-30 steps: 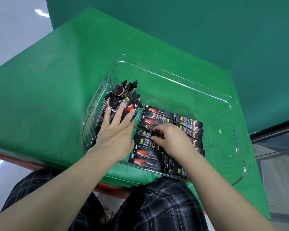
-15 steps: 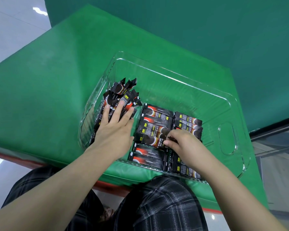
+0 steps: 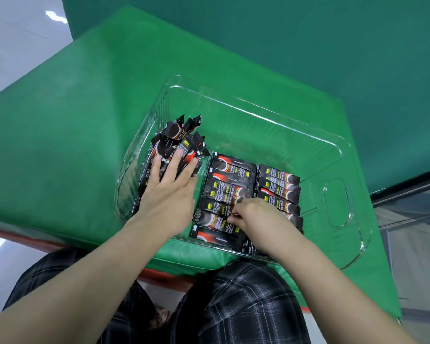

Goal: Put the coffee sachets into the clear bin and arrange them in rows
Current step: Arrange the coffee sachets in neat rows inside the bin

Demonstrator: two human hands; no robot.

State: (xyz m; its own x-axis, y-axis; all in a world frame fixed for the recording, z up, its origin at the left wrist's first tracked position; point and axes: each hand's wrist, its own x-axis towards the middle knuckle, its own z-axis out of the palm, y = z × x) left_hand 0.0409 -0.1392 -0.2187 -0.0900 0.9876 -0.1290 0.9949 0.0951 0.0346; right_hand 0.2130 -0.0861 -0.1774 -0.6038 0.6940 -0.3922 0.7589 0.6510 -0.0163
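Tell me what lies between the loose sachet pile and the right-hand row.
Head view: the left row of flat sachets lies between the loose pile and right row.

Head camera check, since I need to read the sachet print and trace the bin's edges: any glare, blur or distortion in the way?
In the head view, bright streaks of glare run along the clear bin's rim; the print on the sachets is too soft to read; wide-angle distortion bends the table's edges; the left hand and right hand hide some sachets.
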